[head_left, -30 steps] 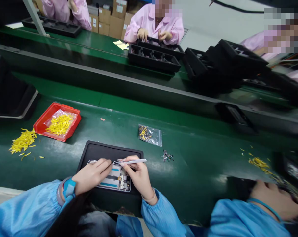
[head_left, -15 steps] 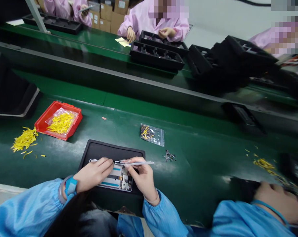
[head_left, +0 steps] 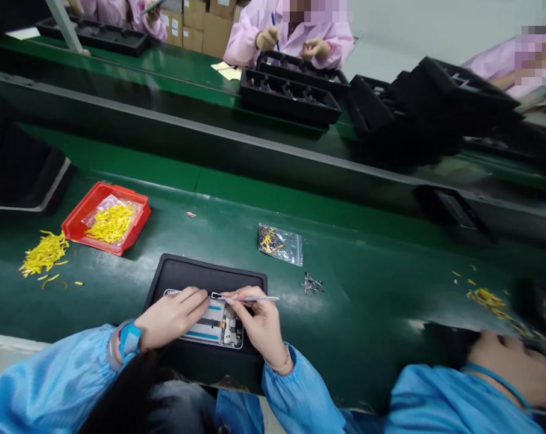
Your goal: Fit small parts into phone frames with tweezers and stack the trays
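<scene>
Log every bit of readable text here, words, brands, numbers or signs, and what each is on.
No text can be read.
Labels on the boxes: too small and blurred.
Marks on the device, near its upper left corner: too small.

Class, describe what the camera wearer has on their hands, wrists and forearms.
Both hands are gloveless. Light blue sleeves end in gathered cuffs. The left wrist has a wide bright-blue band beside a greyish one; the right, a thin bracelet.
</scene>
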Motion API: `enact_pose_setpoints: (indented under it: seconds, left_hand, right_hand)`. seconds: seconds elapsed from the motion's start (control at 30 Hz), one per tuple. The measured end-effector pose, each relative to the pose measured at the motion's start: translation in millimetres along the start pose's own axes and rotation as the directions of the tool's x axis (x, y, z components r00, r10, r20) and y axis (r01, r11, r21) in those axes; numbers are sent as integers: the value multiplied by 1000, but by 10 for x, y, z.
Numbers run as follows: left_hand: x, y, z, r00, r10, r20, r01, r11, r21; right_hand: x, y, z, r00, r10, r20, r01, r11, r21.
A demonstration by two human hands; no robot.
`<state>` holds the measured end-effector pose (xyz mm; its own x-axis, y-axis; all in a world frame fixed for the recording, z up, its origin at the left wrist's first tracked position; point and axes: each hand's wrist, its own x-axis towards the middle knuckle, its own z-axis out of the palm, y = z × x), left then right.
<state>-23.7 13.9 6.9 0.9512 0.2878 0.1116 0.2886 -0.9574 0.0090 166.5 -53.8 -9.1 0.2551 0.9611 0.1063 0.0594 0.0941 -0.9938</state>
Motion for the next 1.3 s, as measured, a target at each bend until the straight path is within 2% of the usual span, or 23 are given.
enact_pose_setpoints:
  seconds: [0.17, 0.33, 0.47, 0.7, 0.9, 1.07, 1.3]
  left_hand:
    - [1, 3, -5, 1000, 8, 18, -8, 1000, -20]
    - [-3, 11, 20, 1000, 14, -8, -14, 1000, -27]
    - [-4, 15, 24, 1000, 21, 16, -21, 999, -26]
    - [17, 19, -8, 999, 31, 27, -30, 999, -37]
    - [27, 40, -19, 992, 16, 122, -12, 1000, -29]
    - [-2, 19, -5, 995, 10, 98, -9, 1000, -7]
    - [2, 6, -8, 996, 12, 89, -9, 1000, -28]
  right_hand:
    - [-1, -12, -4, 999, -35, 26, 36, 998, -43]
    - [-5, -50, -3, 985, -158, 67, 167, 972, -168]
    - [-2, -66, 3, 972, -205, 113, 224, 954, -199]
    - [-30, -45, -2, 975, -185, 121, 205, 962, -179]
    - [-49, -45, -17, 990, -130, -62, 124, 988, -91]
    - [-38, -56, 1, 991, -134, 10, 134, 976, -174]
    - [-43, -63, -4, 990, -133, 37, 137, 976, -170]
